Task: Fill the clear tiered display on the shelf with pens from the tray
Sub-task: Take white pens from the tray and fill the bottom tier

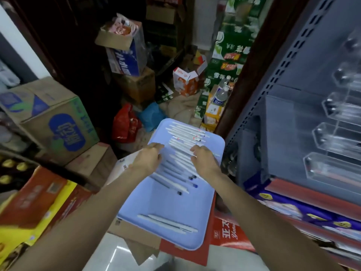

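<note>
A pale blue rectangular plastic tray sits on flattened cardboard boxes low in front of the person. Many white slim pens lie in a row across its far half, some with blue or dark tips, and a few more white pens lie apart near its front edge. Both hands are over the row. The left hand lies on the pens with its fingers stretched forward and close together, palm down. The right hand also touches the pens, and its fingers look curled down onto them, but I cannot tell if its grip is really closed around any pen, because the picture is blurred there. To the right stands a grey metal shelf, and on it the clear tiered plastic display rises in steps; what its compartments hold is not readable. Behind the tray are a red plastic bag and a brown carton with blue print.
</note>
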### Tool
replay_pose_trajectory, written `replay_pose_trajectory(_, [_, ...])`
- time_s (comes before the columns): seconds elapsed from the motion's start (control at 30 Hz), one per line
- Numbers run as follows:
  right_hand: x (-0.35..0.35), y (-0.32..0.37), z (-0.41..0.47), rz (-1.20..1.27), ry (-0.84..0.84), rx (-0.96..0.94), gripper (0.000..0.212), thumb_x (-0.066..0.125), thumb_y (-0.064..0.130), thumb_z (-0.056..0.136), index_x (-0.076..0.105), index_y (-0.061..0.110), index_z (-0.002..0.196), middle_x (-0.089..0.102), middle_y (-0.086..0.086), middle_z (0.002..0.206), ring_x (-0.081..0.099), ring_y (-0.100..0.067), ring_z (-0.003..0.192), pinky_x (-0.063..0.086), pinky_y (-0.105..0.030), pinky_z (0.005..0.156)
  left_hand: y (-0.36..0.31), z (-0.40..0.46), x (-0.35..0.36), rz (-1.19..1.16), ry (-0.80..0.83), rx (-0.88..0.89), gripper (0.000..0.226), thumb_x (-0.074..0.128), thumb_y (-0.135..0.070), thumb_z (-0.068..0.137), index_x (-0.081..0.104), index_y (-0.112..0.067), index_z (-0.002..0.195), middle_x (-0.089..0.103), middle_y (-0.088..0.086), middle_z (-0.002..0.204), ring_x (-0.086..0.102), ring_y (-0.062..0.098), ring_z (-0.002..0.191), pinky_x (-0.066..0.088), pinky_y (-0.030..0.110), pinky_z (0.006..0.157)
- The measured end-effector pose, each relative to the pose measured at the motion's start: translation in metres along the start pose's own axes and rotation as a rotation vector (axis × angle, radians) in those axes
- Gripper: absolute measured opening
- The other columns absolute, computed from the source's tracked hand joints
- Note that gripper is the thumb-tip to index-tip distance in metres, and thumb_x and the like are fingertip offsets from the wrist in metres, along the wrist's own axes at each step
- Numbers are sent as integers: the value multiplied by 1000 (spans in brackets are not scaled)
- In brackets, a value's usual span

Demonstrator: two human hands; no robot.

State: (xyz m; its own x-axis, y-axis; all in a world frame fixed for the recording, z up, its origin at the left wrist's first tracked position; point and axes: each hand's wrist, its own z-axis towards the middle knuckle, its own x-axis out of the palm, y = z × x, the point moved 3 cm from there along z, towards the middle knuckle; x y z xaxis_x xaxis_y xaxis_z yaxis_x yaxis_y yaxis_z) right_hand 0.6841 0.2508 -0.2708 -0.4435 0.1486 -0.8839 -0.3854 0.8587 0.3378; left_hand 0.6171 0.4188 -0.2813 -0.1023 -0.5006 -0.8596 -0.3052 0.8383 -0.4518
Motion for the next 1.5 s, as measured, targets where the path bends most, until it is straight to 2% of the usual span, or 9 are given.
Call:
replay_pose_trajectory(0.2, [19,3,21,-323,36,28,23,43,2,95,45,9,117,49,-16,118,53,-30,101,45,-37,80,15,13,8,95,26,110,34,47,-7,93,56,-11,126,49,10,130,49,25,118,36,26,93])
replay_pose_trajectory(0.37, [22,5,26,-273,11,78,9,46,2,95,49,11,94,48,-16,110,50,-29,86,44,-38,72,33,28,15,-332,51,-109,24,59,-16,74,66,-21,52,58,10,68,54,27,75,42,38,73])
replay_pose_trajectory(0.47, [22,3,27,-243,-8,110,10,48,5,95,55,8,101,50,-15,113,54,-31,94,48,-38,73,39,31,18,-409,73,-82,44,54,-6,81,60,-18,39,52,9,66,51,22,61,43,35,69])
replay_pose_trajectory(0.67, [19,5,25,-344,-18,93,19,50,19,97,52,6,111,57,-14,115,58,-27,104,35,-29,61,29,19,0,-601,197,0,10,57,7,87,58,-3,83,59,-4,74,57,-9,58,40,7,60])
replay_pose_trajectory(0.77, [21,6,21,-348,-5,63,21,51,15,96,49,5,114,59,-15,112,59,-28,102,34,-28,50,34,16,0,-811,129,-56,20,54,8,88,56,-10,79,61,6,74,63,-5,56,41,10,52])
replay_pose_trajectory(0.83, [21,8,20,-276,29,71,21,52,16,96,51,5,113,55,-17,114,55,-32,105,43,-34,65,38,16,5,-929,85,-161,19,55,2,90,58,-14,82,63,8,75,65,-1,57,42,18,55])
replay_pose_trajectory(0.9, [21,7,21,-198,62,95,11,52,18,95,56,9,90,52,-20,103,52,-33,93,43,-33,64,39,12,8,-1046,55,-246,16,54,0,90,60,-13,83,65,6,77,67,2,60,48,20,65])
replay_pose_trajectory(1.2, [-16,10,-22,728,-63,59,6,63,15,88,63,11,85,62,-2,71,60,-8,65,47,-29,66,2,-5,-21,-1350,-129,-284,13,58,-3,89,63,-11,80,65,2,70,65,2,57,51,12,59])
replay_pose_trajectory(1.5, [-90,-3,-84,1028,-80,-50,4,61,9,89,64,5,89,69,-5,78,66,-3,60,50,-15,53,-107,-25,-75,-1401,-223,-11,10,53,-9,93,62,-6,90,66,-2,71,64,2,60,51,13,62])
